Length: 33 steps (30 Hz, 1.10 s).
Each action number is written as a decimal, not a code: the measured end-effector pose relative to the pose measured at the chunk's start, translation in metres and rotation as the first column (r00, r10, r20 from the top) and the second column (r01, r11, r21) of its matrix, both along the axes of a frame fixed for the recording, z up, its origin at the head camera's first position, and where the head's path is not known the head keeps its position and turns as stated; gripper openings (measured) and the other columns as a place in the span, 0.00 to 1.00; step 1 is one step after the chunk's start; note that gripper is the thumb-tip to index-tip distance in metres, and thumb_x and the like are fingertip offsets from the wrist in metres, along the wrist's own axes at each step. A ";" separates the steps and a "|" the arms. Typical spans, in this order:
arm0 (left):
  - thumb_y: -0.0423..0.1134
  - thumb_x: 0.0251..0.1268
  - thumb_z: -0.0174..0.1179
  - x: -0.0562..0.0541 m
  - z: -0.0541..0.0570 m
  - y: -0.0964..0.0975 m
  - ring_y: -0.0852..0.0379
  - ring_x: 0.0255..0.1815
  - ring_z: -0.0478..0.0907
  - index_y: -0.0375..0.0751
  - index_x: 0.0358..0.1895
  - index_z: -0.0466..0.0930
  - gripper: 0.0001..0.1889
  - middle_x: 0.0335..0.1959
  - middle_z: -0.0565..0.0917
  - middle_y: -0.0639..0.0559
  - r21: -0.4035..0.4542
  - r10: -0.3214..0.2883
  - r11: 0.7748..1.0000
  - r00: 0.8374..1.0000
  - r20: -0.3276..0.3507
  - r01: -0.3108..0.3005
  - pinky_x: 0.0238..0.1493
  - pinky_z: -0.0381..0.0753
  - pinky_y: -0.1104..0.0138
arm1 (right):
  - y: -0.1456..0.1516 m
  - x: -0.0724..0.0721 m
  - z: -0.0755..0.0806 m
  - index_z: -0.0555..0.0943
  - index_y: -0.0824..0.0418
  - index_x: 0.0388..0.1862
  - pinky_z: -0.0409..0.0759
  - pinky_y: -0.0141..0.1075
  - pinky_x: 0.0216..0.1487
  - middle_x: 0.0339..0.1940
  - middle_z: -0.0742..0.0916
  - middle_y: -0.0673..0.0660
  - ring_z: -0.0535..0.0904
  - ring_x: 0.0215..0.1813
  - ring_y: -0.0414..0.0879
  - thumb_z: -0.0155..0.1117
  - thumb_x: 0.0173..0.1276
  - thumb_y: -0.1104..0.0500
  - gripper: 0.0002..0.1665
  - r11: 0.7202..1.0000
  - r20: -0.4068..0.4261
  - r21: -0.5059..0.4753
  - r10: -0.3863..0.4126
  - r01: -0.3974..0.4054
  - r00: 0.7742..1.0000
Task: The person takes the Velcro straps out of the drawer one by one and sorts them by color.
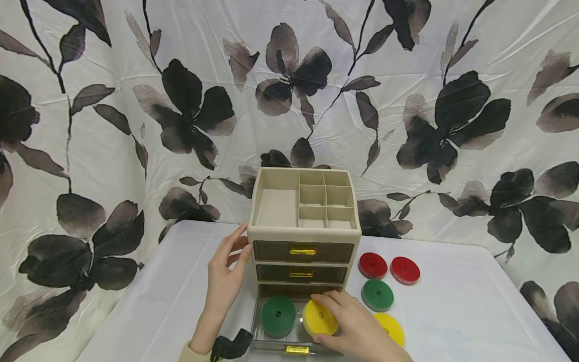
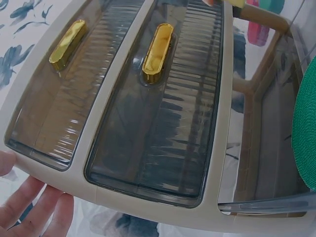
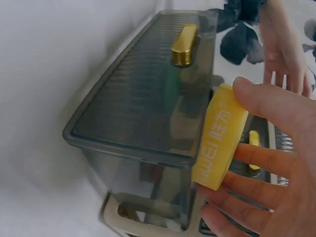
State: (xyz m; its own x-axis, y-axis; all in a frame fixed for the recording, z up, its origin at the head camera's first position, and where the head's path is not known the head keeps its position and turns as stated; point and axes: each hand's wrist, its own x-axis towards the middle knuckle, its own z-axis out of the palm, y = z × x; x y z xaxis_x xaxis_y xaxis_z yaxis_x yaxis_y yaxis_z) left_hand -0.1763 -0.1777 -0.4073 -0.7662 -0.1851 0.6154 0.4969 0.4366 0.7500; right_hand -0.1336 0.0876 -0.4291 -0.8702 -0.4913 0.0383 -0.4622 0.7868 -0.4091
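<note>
A cream desktop drawer cabinet (image 1: 304, 232) stands on the table with its bottom drawer (image 1: 271, 346) pulled out. My right hand (image 1: 357, 324) grips a yellow tape roll (image 1: 318, 318) by its rim, over the right part of that drawer. White lettering shows on the roll's edge in the right wrist view, where thumb and fingers hold it from opposite sides. Left of it, a green tape roll (image 1: 278, 317) lies in the drawer. My left hand (image 1: 226, 276) rests its fingertips at the cabinet's left side, fingers loosely bent. Two upper drawers with gold handles (image 2: 158, 52) are closed.
To the right of the cabinet lie two red rolls (image 1: 373, 265), another green roll (image 1: 377, 295) and another yellow roll (image 1: 393, 329), partly hidden by my right hand. The cabinet top has divided compartments (image 1: 313, 195). Behind the white table (image 1: 461, 301) hangs a floral cloth (image 1: 353, 125).
</note>
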 end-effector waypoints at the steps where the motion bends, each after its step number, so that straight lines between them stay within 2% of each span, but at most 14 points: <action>1: 0.31 0.64 0.61 0.000 0.000 0.000 0.73 0.46 0.75 0.54 0.65 0.73 0.26 0.45 0.83 0.49 0.002 -0.001 1.000 1.000 0.002 0.001 0.44 0.77 0.81 | 0.001 0.001 0.001 0.74 0.49 0.64 0.81 0.47 0.54 0.57 0.81 0.49 0.75 0.52 0.45 0.73 0.52 0.38 0.41 1.000 -0.003 -0.004 -0.003 0.003 1.000; 7: 0.31 0.64 0.61 0.000 0.000 0.000 0.73 0.47 0.75 0.54 0.65 0.73 0.26 0.45 0.83 0.50 0.005 -0.003 1.000 1.000 0.008 0.003 0.44 0.77 0.80 | 0.006 0.006 0.007 0.74 0.50 0.64 0.80 0.49 0.55 0.58 0.80 0.50 0.75 0.53 0.46 0.74 0.51 0.38 0.42 1.000 -0.010 -0.014 -0.024 0.023 1.000; 13: 0.31 0.64 0.61 0.000 0.000 0.000 0.73 0.46 0.75 0.54 0.65 0.73 0.26 0.45 0.83 0.49 -0.007 0.003 1.000 1.000 -0.004 -0.003 0.44 0.77 0.80 | 0.013 0.006 0.008 0.75 0.51 0.62 0.81 0.50 0.54 0.58 0.81 0.50 0.75 0.55 0.47 0.74 0.50 0.40 0.41 0.997 -0.072 -0.048 -0.057 0.053 0.996; 19: 0.31 0.64 0.61 0.000 0.000 0.000 0.73 0.46 0.75 0.53 0.65 0.73 0.26 0.45 0.83 0.49 0.003 0.002 1.000 1.000 -0.007 -0.002 0.44 0.77 0.81 | 0.019 0.005 0.004 0.75 0.47 0.62 0.83 0.41 0.52 0.55 0.81 0.45 0.75 0.54 0.40 0.76 0.50 0.41 0.39 0.990 -0.159 -0.077 -0.125 0.114 0.979; 23: 0.31 0.64 0.61 0.000 0.000 0.000 0.73 0.46 0.75 0.53 0.65 0.73 0.26 0.45 0.83 0.49 0.005 -0.005 1.000 1.000 -0.007 0.005 0.44 0.76 0.81 | 0.024 0.005 0.005 0.76 0.47 0.61 0.83 0.39 0.49 0.52 0.81 0.42 0.73 0.51 0.37 0.76 0.48 0.40 0.40 0.980 -0.142 -0.105 -0.185 0.171 0.973; 28: 0.31 0.64 0.61 0.000 0.000 0.000 0.74 0.46 0.75 0.52 0.65 0.73 0.26 0.45 0.82 0.48 0.005 -0.004 1.000 1.000 -0.013 0.004 0.44 0.76 0.82 | 0.030 0.005 0.008 0.76 0.44 0.61 0.83 0.44 0.52 0.52 0.81 0.39 0.74 0.54 0.38 0.76 0.47 0.37 0.41 0.960 -0.099 -0.137 -0.257 0.243 0.961; 30: 0.31 0.64 0.61 -0.001 0.000 0.000 0.74 0.46 0.75 0.52 0.65 0.73 0.26 0.45 0.82 0.48 0.005 -0.003 1.000 1.000 -0.013 0.004 0.44 0.76 0.82 | 0.033 0.005 0.007 0.75 0.43 0.62 0.82 0.45 0.53 0.52 0.81 0.38 0.74 0.55 0.38 0.76 0.47 0.39 0.40 0.954 -0.110 -0.154 -0.274 0.256 0.955; 33: 0.30 0.64 0.61 -0.001 0.000 0.000 0.74 0.46 0.75 0.52 0.65 0.73 0.26 0.45 0.82 0.47 0.006 -0.004 1.000 1.000 -0.013 0.004 0.44 0.76 0.82 | 0.038 0.006 0.004 0.75 0.44 0.62 0.81 0.45 0.54 0.53 0.81 0.37 0.74 0.57 0.39 0.78 0.47 0.42 0.40 0.953 -0.170 -0.174 -0.276 0.247 0.946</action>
